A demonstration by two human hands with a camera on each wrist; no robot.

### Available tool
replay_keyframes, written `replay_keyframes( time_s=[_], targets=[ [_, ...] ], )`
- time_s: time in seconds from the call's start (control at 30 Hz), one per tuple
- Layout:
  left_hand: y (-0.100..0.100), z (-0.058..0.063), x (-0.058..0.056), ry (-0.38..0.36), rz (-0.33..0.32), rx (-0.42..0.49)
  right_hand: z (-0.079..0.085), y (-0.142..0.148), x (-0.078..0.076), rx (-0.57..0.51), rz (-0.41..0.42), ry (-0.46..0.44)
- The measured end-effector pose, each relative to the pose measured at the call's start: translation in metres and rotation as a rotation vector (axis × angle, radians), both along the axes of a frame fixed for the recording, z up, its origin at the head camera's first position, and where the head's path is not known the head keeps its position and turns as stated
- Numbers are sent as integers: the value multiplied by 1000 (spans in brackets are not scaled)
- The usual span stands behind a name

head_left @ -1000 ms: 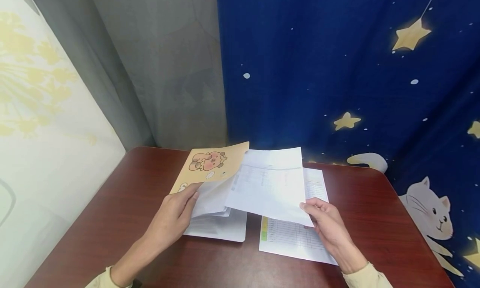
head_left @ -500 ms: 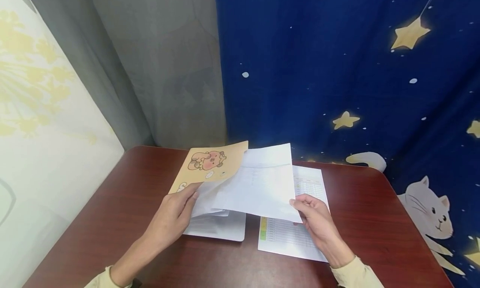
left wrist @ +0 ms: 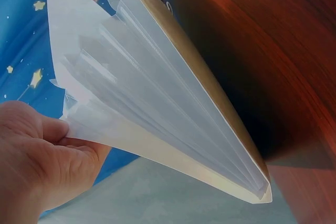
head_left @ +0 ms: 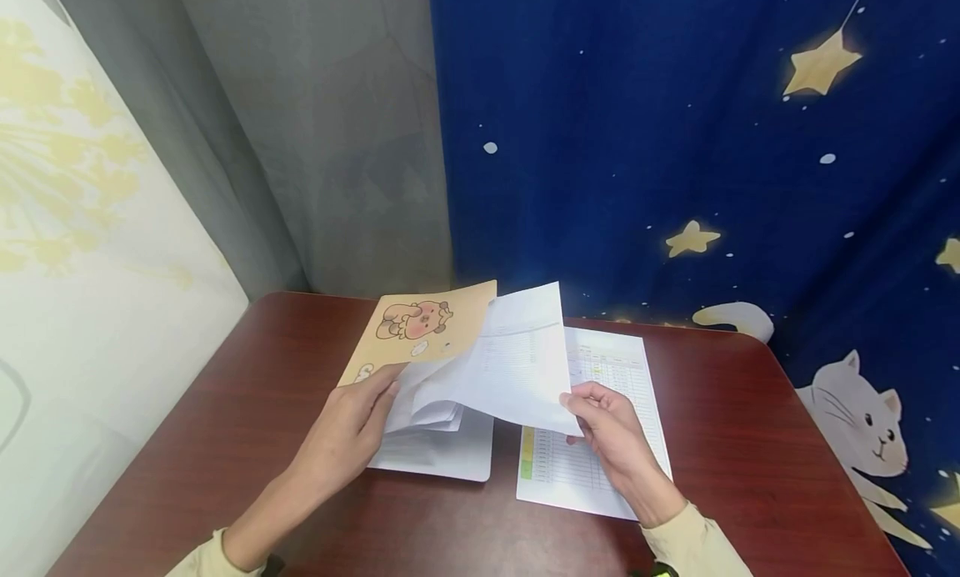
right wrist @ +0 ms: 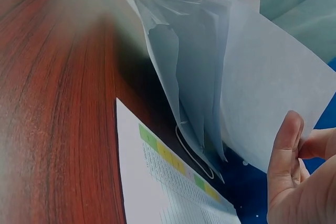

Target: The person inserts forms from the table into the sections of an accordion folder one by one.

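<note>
A tan folder (head_left: 408, 331) with a cartoon character on its cover lies at the table's middle left, its cover lifted. Clear plastic sleeves (left wrist: 142, 82) fan out inside it. My left hand (head_left: 348, 431) pinches the raised cover edge between thumb and fingers. By its near right corner, a printed white sheet (head_left: 525, 364) is pinched in my right hand (head_left: 611, 431). The sheet's left part is hidden under the cover among the sleeves; which sleeve it enters I cannot tell. Below my right hand lies a second printed sheet (head_left: 555, 473) with yellow and green cells.
The dark red wooden table (head_left: 225, 410) carries everything. Behind it hang a grey curtain (head_left: 337, 143) and a blue curtain (head_left: 585, 185) with stars and a cat. A pale patterned panel (head_left: 97, 268) stands at the left.
My right hand has moved left with the pinched sheet, which now reaches further under the cover. More of the lower sheet shows. My left hand has stayed nearly still.
</note>
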State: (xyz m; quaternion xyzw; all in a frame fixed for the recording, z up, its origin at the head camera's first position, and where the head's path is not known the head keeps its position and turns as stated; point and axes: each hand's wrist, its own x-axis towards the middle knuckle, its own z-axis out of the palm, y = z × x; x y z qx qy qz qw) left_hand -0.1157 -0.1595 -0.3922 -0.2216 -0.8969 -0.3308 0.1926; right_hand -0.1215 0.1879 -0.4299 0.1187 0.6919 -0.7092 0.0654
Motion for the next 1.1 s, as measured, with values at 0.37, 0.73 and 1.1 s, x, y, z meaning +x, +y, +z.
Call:
replay_keyframes(
  time_s=[0.37, 0.73, 1.1],
  targets=[
    [0, 2, -1, -2, 6, 0, -7, 2, -8, 3, -37, 13],
    [0, 1, 1, 2, 7, -4, -9, -10, -13, 13, -28, 12],
    [0, 2, 1, 2, 9, -7, -9, -24, -16, -4, 19, 28]
  ],
)
